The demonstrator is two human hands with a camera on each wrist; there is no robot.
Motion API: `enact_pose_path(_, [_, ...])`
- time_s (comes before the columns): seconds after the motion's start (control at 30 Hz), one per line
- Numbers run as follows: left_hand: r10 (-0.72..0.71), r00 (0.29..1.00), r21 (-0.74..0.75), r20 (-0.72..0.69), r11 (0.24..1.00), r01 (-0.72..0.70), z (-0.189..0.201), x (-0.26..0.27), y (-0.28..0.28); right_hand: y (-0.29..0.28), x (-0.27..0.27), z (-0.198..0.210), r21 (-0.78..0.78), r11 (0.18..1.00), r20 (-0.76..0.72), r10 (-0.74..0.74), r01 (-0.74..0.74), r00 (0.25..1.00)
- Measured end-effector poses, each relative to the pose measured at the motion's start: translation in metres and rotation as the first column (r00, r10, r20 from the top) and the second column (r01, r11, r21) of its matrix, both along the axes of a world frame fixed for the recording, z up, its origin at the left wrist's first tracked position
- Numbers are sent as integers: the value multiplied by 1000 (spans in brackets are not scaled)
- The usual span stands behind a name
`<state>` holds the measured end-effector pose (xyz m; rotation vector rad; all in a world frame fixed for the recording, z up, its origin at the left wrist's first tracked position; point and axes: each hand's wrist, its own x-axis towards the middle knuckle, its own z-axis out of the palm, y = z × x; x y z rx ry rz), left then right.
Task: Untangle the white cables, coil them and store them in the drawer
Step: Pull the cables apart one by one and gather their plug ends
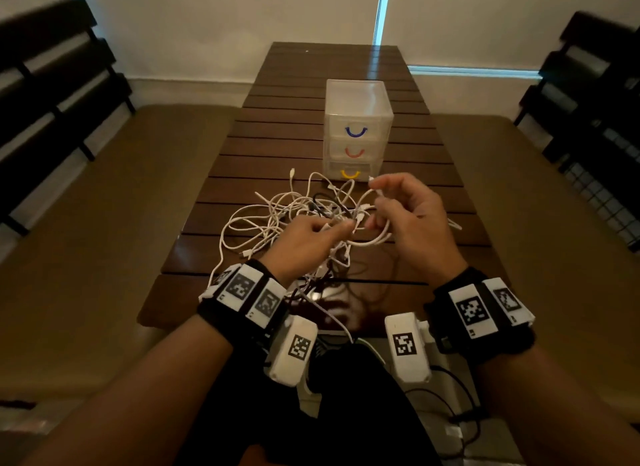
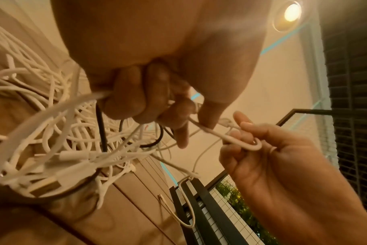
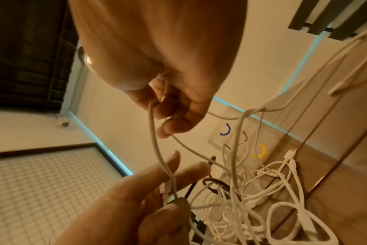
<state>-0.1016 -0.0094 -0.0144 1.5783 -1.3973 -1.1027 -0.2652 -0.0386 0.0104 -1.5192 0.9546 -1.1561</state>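
Observation:
A tangle of white cables (image 1: 273,216) lies on the wooden slatted table (image 1: 311,70), mixed with a black cable (image 1: 322,200). My left hand (image 1: 341,226) is over the heap's near side. Its curled fingers (image 2: 136,99) grip several strands, and thumb and forefinger pinch one white cable (image 2: 201,127). My right hand (image 1: 377,202), just to the right and slightly higher, pinches a loop of that same cable (image 2: 247,145), which runs down to the left fingers (image 3: 168,167). Behind the heap stands a clear three-drawer unit (image 1: 356,98) with blue, red and yellow handles, its drawers closed.
Tan cushioned surfaces flank the table on both sides, with dark slatted furniture (image 1: 52,84) at the far left and right. A wire-mesh panel (image 1: 602,195) stands at the right. More loose cords hang off the table's near edge by my lap.

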Motion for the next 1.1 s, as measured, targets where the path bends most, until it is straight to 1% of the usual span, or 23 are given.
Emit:
enact_pose_path(0.03, [17,1000,27,-5,999,-17,2,2,-1,2,1,1,7,999,21,51,-51,998])
enact_pose_path(0.1, [33,999,100,23,994,-35,5,6,-2,7,6,2,16,990,7,140,-140,990])
enact_pose_path(0.2, [-4,994,142,112,990,-12,8,10,-3,11,15,3,29,983,-61,181,-180,982])
enact_pose_path(0.23, [2,993,126,116,992,-16,10,10,-3,11,18,3,20,987,-79,163,-162,983])
enact_pose_path(0.27, [24,996,109,90,993,-34,11,9,-3,11,20,3,11,992,-93,127,-127,987])
enact_pose_path(0.37, [156,985,108,-76,983,-147,11,7,-4,6,21,5,45,998,-121,-34,40,992])
enact_pose_path(0.43, [190,970,129,-153,977,-171,11,8,-4,2,20,4,83,991,-140,-93,106,986])
enact_pose_path(0.53, [127,982,126,-139,986,-110,13,6,-2,-2,17,4,65,990,-194,-112,127,975])
enact_pose_path(0.6, [125,983,104,-132,988,-112,13,9,-2,-3,14,7,61,990,-192,-113,127,975])
enact_pose_path(0.67, [126,988,63,-88,991,-120,13,14,-4,-5,10,10,40,989,-252,-130,145,959])
enact_pose_path(0.7, [120,991,30,-57,993,-118,12,16,-3,-5,8,11,38,991,-301,-112,129,947])
enact_pose_path(0.77, [66,998,-61,6,996,-66,14,16,-1,-3,8,14,58,997,-373,-18,42,928])
enact_pose_path(0.83, [-34,999,-118,32,992,38,19,10,0,-1,10,17,55,998,-390,58,-40,919])
enact_pose_path(0.9, [-101,994,-153,51,982,108,21,4,-2,-1,13,19,38,996,-368,95,-87,925])
enact_pose_path(1.0, [-97,990,-124,107,986,110,21,3,-8,-4,13,18,28,994,-352,106,-103,930])
enact_pose_path(1.07, [-86,992,-84,94,992,94,22,6,-10,-8,9,14,34,997,-335,77,-70,939])
enact_pose_path(1.1, [-61,995,-43,77,997,65,21,9,-11,-10,7,12,34,999,-333,51,-42,941])
